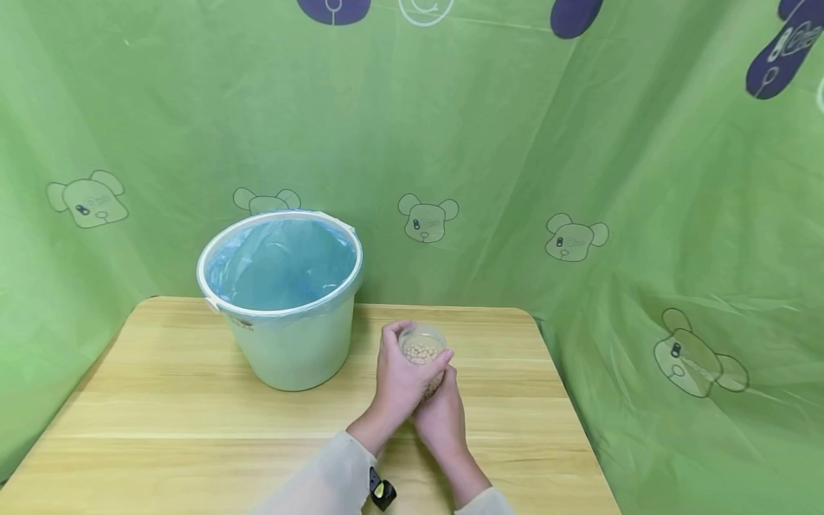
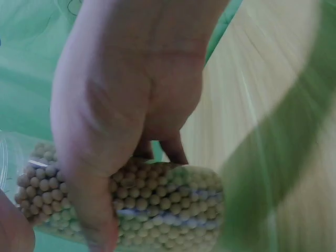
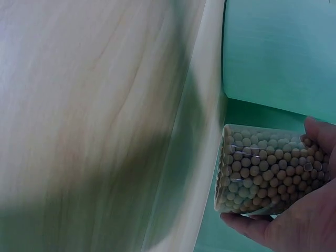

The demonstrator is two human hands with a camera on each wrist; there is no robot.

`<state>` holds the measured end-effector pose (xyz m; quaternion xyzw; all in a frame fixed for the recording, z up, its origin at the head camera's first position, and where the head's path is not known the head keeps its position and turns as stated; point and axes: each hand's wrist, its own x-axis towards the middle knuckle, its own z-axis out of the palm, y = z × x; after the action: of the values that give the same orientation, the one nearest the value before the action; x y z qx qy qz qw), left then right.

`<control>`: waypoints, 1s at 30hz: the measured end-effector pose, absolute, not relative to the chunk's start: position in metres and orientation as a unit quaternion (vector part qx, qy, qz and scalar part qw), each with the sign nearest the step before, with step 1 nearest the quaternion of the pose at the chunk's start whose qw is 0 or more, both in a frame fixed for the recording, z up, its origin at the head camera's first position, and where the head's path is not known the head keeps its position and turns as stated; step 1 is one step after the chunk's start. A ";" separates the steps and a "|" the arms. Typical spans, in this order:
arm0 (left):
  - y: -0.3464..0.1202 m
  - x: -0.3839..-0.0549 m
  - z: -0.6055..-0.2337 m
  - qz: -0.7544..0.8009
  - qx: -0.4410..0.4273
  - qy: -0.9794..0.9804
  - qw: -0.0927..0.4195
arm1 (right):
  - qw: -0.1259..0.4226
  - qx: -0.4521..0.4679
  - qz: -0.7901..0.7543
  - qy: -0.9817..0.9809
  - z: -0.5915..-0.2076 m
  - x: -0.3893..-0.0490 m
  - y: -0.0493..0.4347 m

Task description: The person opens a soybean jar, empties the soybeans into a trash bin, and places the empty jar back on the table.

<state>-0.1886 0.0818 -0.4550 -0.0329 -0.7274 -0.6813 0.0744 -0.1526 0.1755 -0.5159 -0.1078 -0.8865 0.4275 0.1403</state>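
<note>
Both my hands hold a clear plastic jar (image 1: 423, 343) of round beige beans that look like soybeans, above the table's right half. In the head view my left hand (image 1: 398, 378) grips it near the rim, fingers on the left and thumb across the front. My right hand (image 1: 444, 422) holds it lower down, partly hidden behind the left. The left wrist view shows the jar's beans (image 2: 157, 199) close up, with a hand wrapped round the side. In the right wrist view the base end of the jar (image 3: 262, 170) sticks out past the gripping fingers (image 3: 247, 226).
A pale bucket (image 1: 290, 350) lined with a blue plastic bag (image 1: 283, 265) stands at the table's back left. The light wooden table (image 1: 193, 443) meets a green printed curtain (image 1: 489, 143) behind. A black wrist device (image 1: 383, 492) hangs by the left sleeve (image 1: 328, 476).
</note>
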 end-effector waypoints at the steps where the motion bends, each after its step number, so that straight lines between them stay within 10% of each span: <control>1: 0.081 -0.189 -0.453 -0.677 -0.036 -0.731 0.080 | 0.136 -0.109 0.431 -0.886 -0.516 -0.153 0.176; 30: -0.014 -0.173 -0.453 -0.518 -0.155 -0.832 0.125 | 0.101 -0.131 0.514 -0.842 -0.478 -0.138 0.190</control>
<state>-0.1725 -0.0135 -0.4534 -0.1554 -0.8320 -0.5179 0.1246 -0.1384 0.1897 -0.4777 -0.1310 -0.8420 0.5135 0.1008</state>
